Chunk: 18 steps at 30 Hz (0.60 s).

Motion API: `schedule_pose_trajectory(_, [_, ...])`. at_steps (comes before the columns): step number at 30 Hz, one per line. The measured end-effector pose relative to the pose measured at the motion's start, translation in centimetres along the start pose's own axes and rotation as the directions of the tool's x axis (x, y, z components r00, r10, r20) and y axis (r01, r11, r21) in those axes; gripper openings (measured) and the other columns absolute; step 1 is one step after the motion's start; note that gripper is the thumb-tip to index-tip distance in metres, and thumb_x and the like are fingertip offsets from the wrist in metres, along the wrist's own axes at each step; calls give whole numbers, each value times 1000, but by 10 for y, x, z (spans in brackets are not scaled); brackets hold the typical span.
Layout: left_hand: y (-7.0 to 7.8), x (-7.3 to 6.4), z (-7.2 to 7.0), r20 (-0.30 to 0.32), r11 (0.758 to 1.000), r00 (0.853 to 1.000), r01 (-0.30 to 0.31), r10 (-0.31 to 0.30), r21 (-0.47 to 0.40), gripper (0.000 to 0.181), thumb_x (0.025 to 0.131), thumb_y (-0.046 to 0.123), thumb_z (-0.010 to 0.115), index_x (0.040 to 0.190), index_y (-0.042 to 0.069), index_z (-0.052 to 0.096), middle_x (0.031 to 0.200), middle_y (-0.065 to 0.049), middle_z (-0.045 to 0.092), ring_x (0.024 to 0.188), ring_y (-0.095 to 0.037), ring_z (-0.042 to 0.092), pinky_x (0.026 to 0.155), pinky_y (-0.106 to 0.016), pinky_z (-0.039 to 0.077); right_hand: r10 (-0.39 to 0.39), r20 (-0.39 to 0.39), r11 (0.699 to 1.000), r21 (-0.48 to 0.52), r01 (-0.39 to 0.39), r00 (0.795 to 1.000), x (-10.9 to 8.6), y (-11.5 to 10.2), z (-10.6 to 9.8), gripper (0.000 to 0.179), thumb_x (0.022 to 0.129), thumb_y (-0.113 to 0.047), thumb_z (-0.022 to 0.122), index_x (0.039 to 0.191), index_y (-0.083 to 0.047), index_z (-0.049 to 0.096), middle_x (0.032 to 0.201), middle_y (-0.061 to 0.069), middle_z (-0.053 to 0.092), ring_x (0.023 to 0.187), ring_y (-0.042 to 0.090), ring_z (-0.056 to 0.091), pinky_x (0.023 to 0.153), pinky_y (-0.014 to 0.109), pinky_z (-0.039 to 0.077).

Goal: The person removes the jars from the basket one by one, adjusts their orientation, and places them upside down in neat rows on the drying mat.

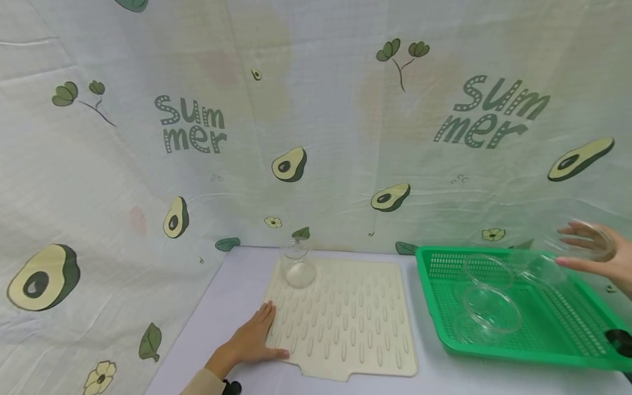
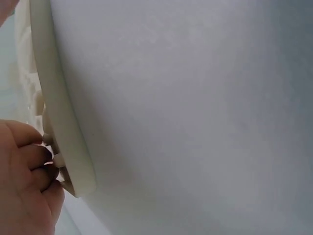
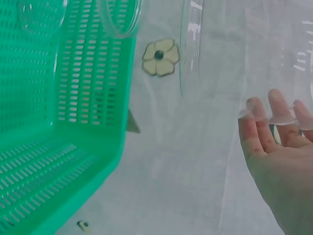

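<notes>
Cream mat (image 1: 340, 318) touches left hand (image 1: 253, 336); right hand (image 1: 604, 255) holds clear container (image 3: 254, 63).

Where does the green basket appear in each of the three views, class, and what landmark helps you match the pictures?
Head view: the green basket is at the lower right.
Left wrist view: not in this picture.
Right wrist view: it runs down the left side, cut off by the frame.
Shared landmark, head and right wrist views only: the right hand holding a clear container, towards the right edge in both.
</notes>
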<state>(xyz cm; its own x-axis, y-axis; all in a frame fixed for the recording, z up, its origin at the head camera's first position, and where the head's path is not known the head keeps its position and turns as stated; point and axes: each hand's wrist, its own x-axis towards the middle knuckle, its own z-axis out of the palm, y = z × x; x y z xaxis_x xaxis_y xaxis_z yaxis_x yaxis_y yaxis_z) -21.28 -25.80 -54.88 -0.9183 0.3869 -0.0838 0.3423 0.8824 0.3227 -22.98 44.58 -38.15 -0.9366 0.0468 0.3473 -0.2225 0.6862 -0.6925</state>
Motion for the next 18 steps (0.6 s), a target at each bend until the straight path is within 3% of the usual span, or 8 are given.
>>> schedule_pose_trajectory(2, [1,1,-2,6,1000,1000,18,-18,-15,125,74,80,64,152,-10,26,159,-28,20,147,-43,21,113,-56,30,-20,9,1000,9,20,1000,-1,-7,1,97,93,-6,71,161,-27,6,134,-34,29,138,-7,21,113,51,22])
schedule_pose_trajectory(3, [2,1,-3,10,999,1000,26,-26,-24,124,75,79,64,152,-10,26,159,-28,20,147,-42,21,113,-56,30,-37,12,999,18,37,999,0,-10,2,97,92,-4,71,161,-27,8,132,-34,30,135,-9,24,112,40,25])
schedule_pose_trajectory(4, [4,2,-4,13,999,999,33,-33,-32,123,75,79,64,152,-10,26,159,-28,21,147,-42,21,113,-56,29,-47,15,999,18,46,999,-1,-14,2,96,92,-4,72,161,-27,9,129,-35,31,130,-12,27,107,28,27])
schedule_pose_trajectory(6, [6,2,-7,18,998,999,45,-44,-41,122,76,78,63,153,-9,26,160,-27,21,147,-41,21,114,-56,28,-58,23,998,30,58,998,-1,-22,3,96,92,-3,71,161,-29,11,129,-34,32,125,-13,30,98,17,31])
schedule_pose_trajectory(8, [9,1,-9,19,998,999,45,-45,-37,120,77,78,62,153,-9,26,160,-26,22,147,-40,21,114,-56,28,-81,33,995,60,78,996,0,-29,4,94,91,0,70,160,-29,13,129,-32,35,119,-14,33,81,6,32])
schedule_pose_trajectory(9, [10,1,-10,17,999,999,42,-42,-34,120,78,78,62,153,-8,26,160,-26,22,148,-40,21,114,-56,28,-87,36,994,77,84,996,0,-32,5,94,91,1,70,160,-29,15,130,-31,36,117,-14,34,75,5,33])
schedule_pose_trajectory(18, [31,0,-26,9,997,999,-43,44,-63,119,76,73,68,155,-5,25,161,-21,23,148,-38,21,113,-56,29,-190,45,961,212,177,981,5,-61,19,88,85,19,65,157,-17,29,134,-19,47,115,-9,46,78,4,41])
